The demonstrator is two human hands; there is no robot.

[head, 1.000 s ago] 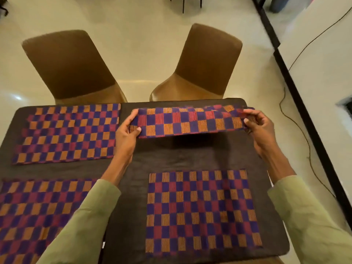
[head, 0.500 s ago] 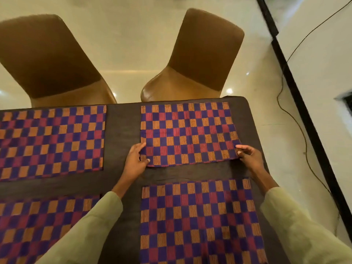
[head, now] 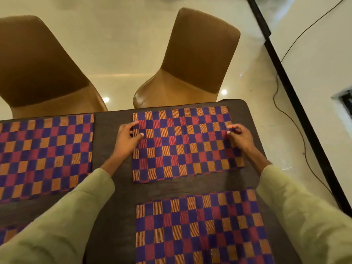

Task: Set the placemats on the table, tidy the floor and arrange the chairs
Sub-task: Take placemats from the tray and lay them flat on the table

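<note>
Nearest the person: a checkered placemat, near right [head: 202, 227], lies flat on the dark table [head: 112, 216]. A sliver of another, near left [head: 9, 233], shows at the frame's lower left edge, mostly hidden by the sleeve.

Mid-table: the far right placemat [head: 182, 143] now lies fully spread and flat. A second ago it was held up off the table, folded in a narrow band between both hands; half a second ago it was already down, hands at its near corners. Both hands have since moved up along its side edges.

Left hand [head: 126, 138]: fingers loosely bent, thumb and fingertips resting on the mat's left edge; looks like a light pinch or press, though I cannot tell if the edge is actually lifted. Right hand [head: 239, 137]: fingers curled, tips down on the right edge, seemingly nipping the cloth.

Far left placemat [head: 45, 155] lies flat, apart from the right one by a strip of bare table.

Judgement: four mats down, placemat step about done bar squaring; floor and chairs remain.

Beyond the table edge: left chair [head: 38, 69] and right chair [head: 198, 54], brown, backs away from the table, right one angled. A cable [head: 285, 115] trails on the floor [head: 118, 35].

No containers seen.
</note>
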